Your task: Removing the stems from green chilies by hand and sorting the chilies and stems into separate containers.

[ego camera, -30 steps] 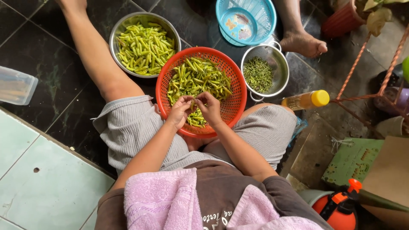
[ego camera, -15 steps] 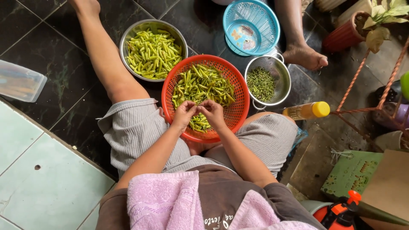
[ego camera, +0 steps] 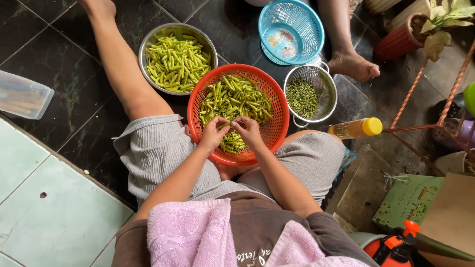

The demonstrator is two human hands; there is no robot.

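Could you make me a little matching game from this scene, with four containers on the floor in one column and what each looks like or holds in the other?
Things:
1. orange basket
2. steel bowl
3. metal colander
4. blue basket

Descriptions:
a. holds small dark green trimmings
b. lies tipped, with no beans in it
c. sits under both hands, full of green chillies
d. stands by the outstretched leg, filled with paler green chillies

Pairs: 1-c, 2-d, 3-a, 4-b. The left hand and right hand meet over the orange basket, pinching one chilli.
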